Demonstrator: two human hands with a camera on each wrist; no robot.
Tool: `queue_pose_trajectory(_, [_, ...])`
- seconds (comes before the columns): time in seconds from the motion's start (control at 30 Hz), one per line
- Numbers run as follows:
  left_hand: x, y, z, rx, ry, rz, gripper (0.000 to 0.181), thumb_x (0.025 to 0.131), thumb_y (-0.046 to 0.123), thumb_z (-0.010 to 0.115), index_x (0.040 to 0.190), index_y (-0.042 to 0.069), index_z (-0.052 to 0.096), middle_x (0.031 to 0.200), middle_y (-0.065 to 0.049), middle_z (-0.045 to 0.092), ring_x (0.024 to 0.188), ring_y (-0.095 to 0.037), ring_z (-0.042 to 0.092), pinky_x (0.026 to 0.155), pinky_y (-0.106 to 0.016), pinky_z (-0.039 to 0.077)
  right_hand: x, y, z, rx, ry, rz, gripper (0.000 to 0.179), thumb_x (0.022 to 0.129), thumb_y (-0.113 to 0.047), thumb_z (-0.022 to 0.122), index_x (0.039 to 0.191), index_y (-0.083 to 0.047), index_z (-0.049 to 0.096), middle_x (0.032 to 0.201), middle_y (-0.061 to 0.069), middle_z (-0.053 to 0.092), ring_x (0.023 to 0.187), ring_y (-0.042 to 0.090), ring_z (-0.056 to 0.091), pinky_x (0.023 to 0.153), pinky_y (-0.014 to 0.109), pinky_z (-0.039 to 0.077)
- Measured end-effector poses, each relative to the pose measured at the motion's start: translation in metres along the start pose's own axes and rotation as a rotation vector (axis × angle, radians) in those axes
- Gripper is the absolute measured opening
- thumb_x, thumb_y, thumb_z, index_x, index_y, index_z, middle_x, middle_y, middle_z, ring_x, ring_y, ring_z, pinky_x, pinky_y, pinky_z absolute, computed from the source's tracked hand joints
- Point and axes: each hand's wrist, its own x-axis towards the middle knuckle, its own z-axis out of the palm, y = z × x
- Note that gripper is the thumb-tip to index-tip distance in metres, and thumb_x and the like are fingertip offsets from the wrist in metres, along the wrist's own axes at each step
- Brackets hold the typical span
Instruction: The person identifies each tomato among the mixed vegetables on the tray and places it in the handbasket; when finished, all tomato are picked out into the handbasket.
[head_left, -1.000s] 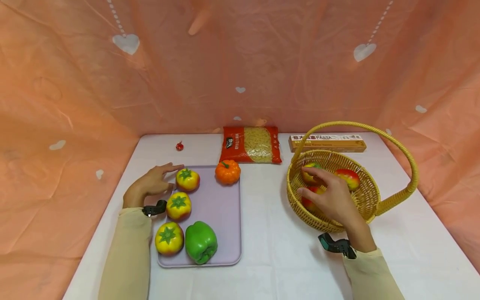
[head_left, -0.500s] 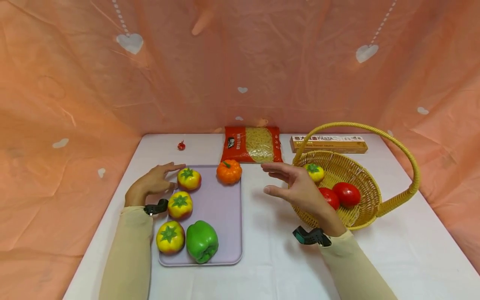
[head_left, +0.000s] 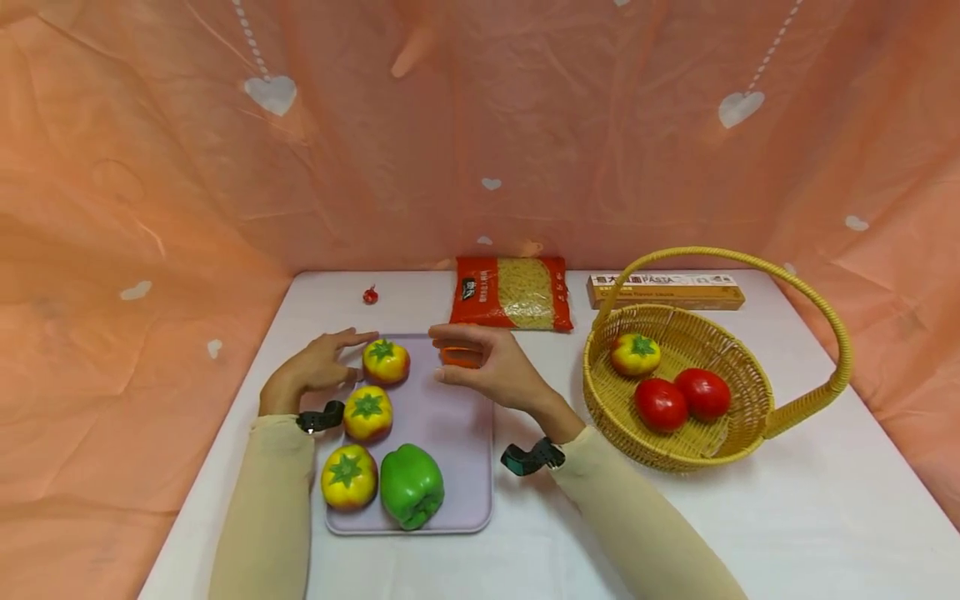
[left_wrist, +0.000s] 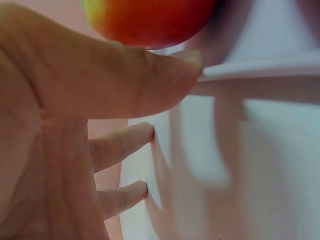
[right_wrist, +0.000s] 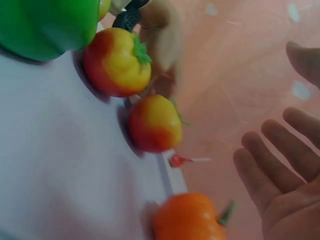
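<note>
The right hand (head_left: 495,367) is hovering over the far right corner of the tray (head_left: 453,442), thumb and fingers held apart with air between them. The orange pumpkin (right_wrist: 187,220) is sitting at that corner; in the head view the hand is covering all but an orange sliver, while the right wrist view is showing its flank and its green stem (right_wrist: 226,212). The stem is pointing up, away from the tray; the body is looking round, partly cut off, so I can't tell a long axis. The left hand (head_left: 315,364) is spreading its fingers at the tray's far left corner, just beside a yellow-and-red fruit (head_left: 386,362); only the left wrist view is showing its thumb tip by the rim and two fingers reaching down toward the table (left_wrist: 260,190). Nearer, a green pepper (head_left: 412,487) is lying on the tray. Well to the right, a wicker basket (head_left: 675,461) is holding three fruits.
</note>
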Motion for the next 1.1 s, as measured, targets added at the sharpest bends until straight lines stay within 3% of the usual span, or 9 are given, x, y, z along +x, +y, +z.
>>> queue_pose_trajectory(0.27, [0.001,0.002,0.0,0.015,-0.002,-0.005,0.077,0.095,0.014,0.071,0.168,0.021,0.047,0.178,-0.032,0.023,0.161,-0.062,0.019,0.126,-0.083,0.017,0.036,0.014,0.026,-0.115,-0.035,0.055,0.059,0.095,-0.016,0.086,0.15,-0.005,0.066,0.152,0.012,0.069,0.14,0.038,0.066,0.118,0.037,0.054])
queue_pose_trajectory(0.47, [0.0,0.003,0.001,0.022,0.004,0.016,0.076,0.095,0.013,0.071,0.167,0.019,0.048,0.176,-0.033,0.026,0.161,-0.062,0.02,0.125,-0.083,0.018,0.056,0.025,0.04,-0.173,-0.084,0.124,0.064,0.095,-0.02,0.087,0.153,-0.005,0.063,0.159,0.016,0.062,0.147,0.04,0.06,0.121,0.048,0.051])
queue_pose_trajectory(0.7, [-0.001,0.004,0.001,0.022,0.01,0.016,0.075,0.096,0.012,0.07,0.167,0.018,0.048,0.176,-0.032,0.027,0.161,-0.062,0.02,0.126,-0.083,0.017,0.067,0.036,0.05,-0.327,-0.123,0.187,0.066,0.095,-0.025,0.087,0.155,-0.009,0.063,0.15,0.013,0.069,0.135,0.034,0.069,0.11,0.039,0.06])
queue_pose_trajectory(0.9, [-0.002,0.005,0.0,0.03,0.009,0.007,0.074,0.097,0.012,0.07,0.167,0.019,0.047,0.177,-0.031,0.026,0.161,-0.062,0.02,0.125,-0.084,0.017,0.073,0.043,0.057,-0.378,-0.12,0.223,0.061,0.097,-0.023,0.085,0.153,-0.011,0.064,0.143,0.012,0.072,0.124,0.028,0.074,0.105,0.032,0.061])
queue_pose_trajectory(1.1, [-0.003,0.005,-0.001,0.041,0.019,0.013,0.075,0.096,0.012,0.071,0.167,0.018,0.048,0.176,-0.032,0.026,0.16,-0.063,0.021,0.125,-0.084,0.019,0.071,0.04,0.061,-0.387,-0.094,0.206,0.057,0.098,-0.021,0.084,0.151,-0.012,0.066,0.144,0.01,0.072,0.123,0.026,0.073,0.104,0.031,0.061])
